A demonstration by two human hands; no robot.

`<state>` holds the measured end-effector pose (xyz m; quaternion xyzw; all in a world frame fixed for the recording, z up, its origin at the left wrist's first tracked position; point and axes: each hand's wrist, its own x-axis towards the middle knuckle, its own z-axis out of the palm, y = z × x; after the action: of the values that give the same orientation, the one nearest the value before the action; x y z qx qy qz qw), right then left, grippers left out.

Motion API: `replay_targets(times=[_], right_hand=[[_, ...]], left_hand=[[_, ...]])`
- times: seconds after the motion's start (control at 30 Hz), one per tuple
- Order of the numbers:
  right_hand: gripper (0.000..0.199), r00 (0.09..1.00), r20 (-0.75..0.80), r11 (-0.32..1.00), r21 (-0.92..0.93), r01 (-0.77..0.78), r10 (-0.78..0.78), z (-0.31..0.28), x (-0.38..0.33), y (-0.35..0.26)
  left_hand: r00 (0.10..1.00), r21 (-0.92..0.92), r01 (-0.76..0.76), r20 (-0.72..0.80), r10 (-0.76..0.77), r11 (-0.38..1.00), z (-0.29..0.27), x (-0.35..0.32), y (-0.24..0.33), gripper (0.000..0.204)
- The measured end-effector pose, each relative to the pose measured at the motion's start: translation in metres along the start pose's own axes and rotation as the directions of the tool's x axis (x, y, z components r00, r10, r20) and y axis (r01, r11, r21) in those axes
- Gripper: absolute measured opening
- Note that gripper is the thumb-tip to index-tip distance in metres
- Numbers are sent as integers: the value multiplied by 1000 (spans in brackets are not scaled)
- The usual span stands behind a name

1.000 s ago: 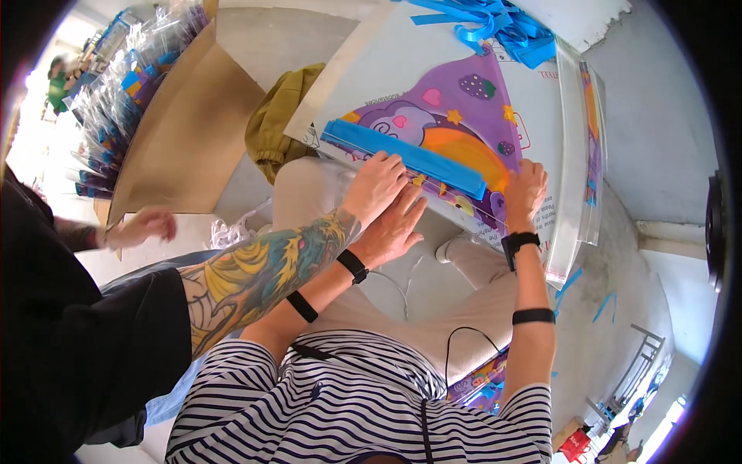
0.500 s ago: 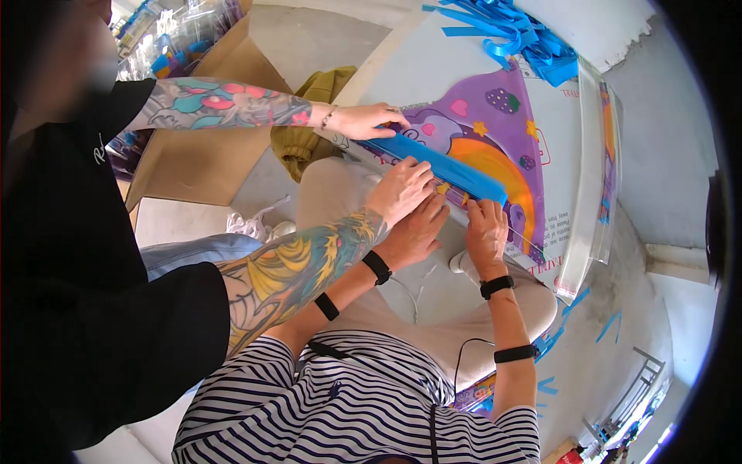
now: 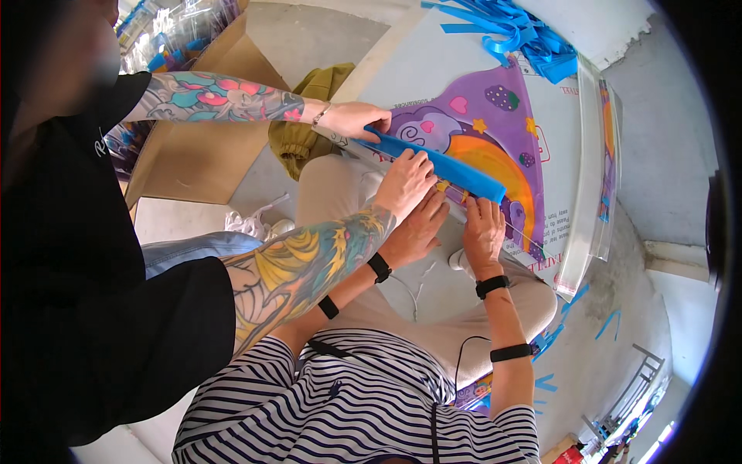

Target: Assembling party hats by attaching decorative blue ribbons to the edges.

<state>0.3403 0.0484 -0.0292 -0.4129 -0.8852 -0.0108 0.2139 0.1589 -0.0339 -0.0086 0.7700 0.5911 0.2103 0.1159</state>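
Note:
A long, flattened blue roll (image 3: 452,168) lies slantwise along the near edge of a purple printed sheet (image 3: 483,108) with a cartoon and an orange arc. My right hand (image 3: 485,226) pinches its right end with bent fingers. My left hand (image 3: 416,233) curls its fingers against the near side of the roll, partly hidden behind a co-worker's hand (image 3: 404,184). That hand presses on the roll's middle. The co-worker's other hand (image 3: 352,121) grips the left end, thumb underneath.
The sheet lies on a pale printed board (image 3: 417,69) over my knees. Blue strips (image 3: 533,46) are heaped at its far end. A clear plastic-wrapped bundle (image 3: 607,155) is at the right. Left are an olive cloth (image 3: 305,127) and a cardboard box (image 3: 201,155) of wrapped goods.
The co-worker's far hand has drawn back slightly left and closed on the roll's end. The co-worker's near hand has shifted a little. My hands have barely moved.

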Motion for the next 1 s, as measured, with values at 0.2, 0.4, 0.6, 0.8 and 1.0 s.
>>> replay_targets(times=[0.2,0.4,0.6,0.8,1.0], right_hand=[[35,1000,12,999,-31,-10,11,-3,-3,-4],[41,999,5,999,-19,38,-38,6,-1,-11],[43,999,-11,998,-43,48,-49,3,-5,-10],[41,1000,-11,999,-50,17,-17,1,-10,-1],[40,999,-19,999,-41,29,-30,2,-5,-5]], left_hand=[[1000,-35,7,5,-7,999,0,-2,2,76],[999,-34,55,-2,-55,998,-5,-8,-2,75],[998,-124,63,10,-62,990,0,-7,-1,78],[999,-155,54,16,-52,987,23,-4,-2,80],[998,-92,63,32,-60,994,10,-3,-3,78]])
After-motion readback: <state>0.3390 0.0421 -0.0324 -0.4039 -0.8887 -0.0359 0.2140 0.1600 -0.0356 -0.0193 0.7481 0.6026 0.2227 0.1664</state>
